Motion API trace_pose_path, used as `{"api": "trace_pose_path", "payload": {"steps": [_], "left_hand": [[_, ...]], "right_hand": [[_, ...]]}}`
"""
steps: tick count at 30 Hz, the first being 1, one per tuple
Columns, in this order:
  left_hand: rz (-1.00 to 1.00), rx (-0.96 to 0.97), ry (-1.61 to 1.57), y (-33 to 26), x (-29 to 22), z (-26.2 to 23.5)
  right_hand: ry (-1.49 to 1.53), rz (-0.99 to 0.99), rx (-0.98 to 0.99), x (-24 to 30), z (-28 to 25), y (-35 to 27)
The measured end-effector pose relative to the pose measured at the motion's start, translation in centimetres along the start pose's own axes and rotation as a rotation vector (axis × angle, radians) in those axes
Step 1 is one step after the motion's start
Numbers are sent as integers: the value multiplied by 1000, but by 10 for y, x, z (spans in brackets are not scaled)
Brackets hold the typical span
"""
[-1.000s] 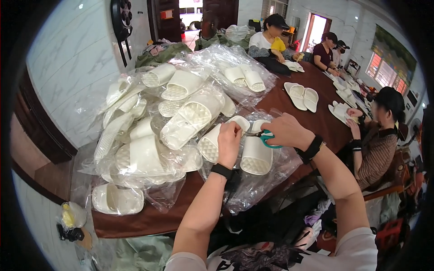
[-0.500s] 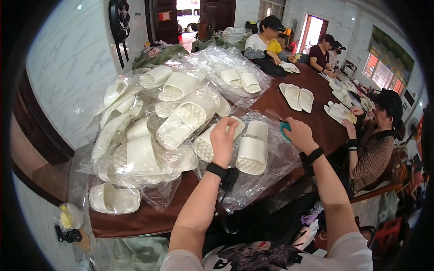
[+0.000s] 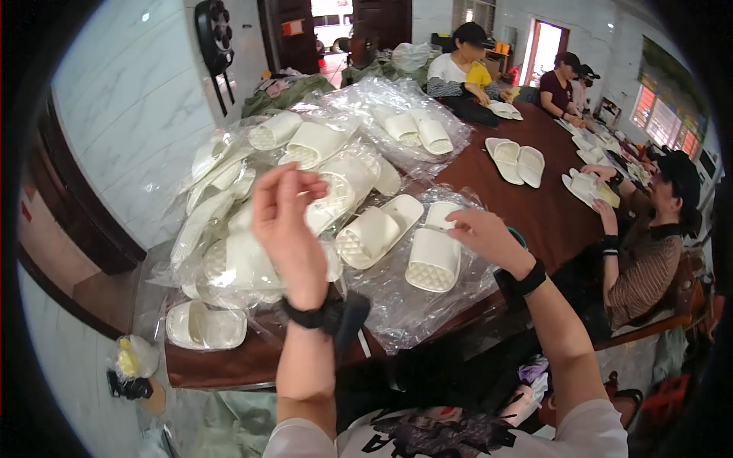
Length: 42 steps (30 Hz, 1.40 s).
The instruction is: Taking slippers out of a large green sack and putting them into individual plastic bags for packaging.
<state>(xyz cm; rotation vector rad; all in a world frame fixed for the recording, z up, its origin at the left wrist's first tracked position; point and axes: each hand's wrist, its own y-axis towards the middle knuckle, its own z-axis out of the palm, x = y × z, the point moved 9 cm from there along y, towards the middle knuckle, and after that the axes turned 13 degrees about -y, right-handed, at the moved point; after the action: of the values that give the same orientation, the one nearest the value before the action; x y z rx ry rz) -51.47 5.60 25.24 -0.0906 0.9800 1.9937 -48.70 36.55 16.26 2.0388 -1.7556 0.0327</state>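
My left hand (image 3: 289, 225) is raised in front of the heap of bagged cream slippers (image 3: 233, 259), its loosely bent fingers apart and nothing in them. Lower down and to the right, my right hand (image 3: 489, 238) hovers by the toe-up end of a cream slide slipper (image 3: 433, 259). Its fingers are curved and I see nothing held. Another slide slipper (image 3: 366, 240) lies tilted beside that one, both on a spread clear plastic bag (image 3: 401, 320). Just beyond my right wrist a teal ring-like edge (image 3: 519, 238) shows, mostly hidden by my hand.
The brown-covered table (image 3: 546, 217) also bears a slipper pair (image 3: 517, 162), a bagged pair (image 3: 418, 131) and a single bagged slipper (image 3: 206, 324). A co-worker (image 3: 649, 237) sits close on the right with slippers; other people work along the far side.
My left hand has left the tilted slipper and risen leftward over the heap. My right hand has come off the teal thing and shifted left toward the slipper.
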Motion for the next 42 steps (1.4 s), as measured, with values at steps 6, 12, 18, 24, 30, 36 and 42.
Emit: {"api": "trace_pose_path", "payload": {"steps": [6,12,18,24,30,36,42], "left_hand": [[335,-65,340,15,-168,-80],[486,-158,963,55,-291,-185],[639,85,1889,35,-251,-188],[-107,672,1247,-81,-15,-58],[-98,873,1249,-106,91,-41],[-1129,518,655,-112,156,-70],[-1047,219,314,-95,125,-56]], "right_hand": [[-374,-217,76,41,36,15],[-247,-130,276,32,54,25],[3,-203,392,19,82,44],[-233,-58,211,24,57,33],[-374,-157,-44,27,19,13],[-26,-319,-108,43,-22,-1],[-330,-424,-297,51,-57,-14]]}}
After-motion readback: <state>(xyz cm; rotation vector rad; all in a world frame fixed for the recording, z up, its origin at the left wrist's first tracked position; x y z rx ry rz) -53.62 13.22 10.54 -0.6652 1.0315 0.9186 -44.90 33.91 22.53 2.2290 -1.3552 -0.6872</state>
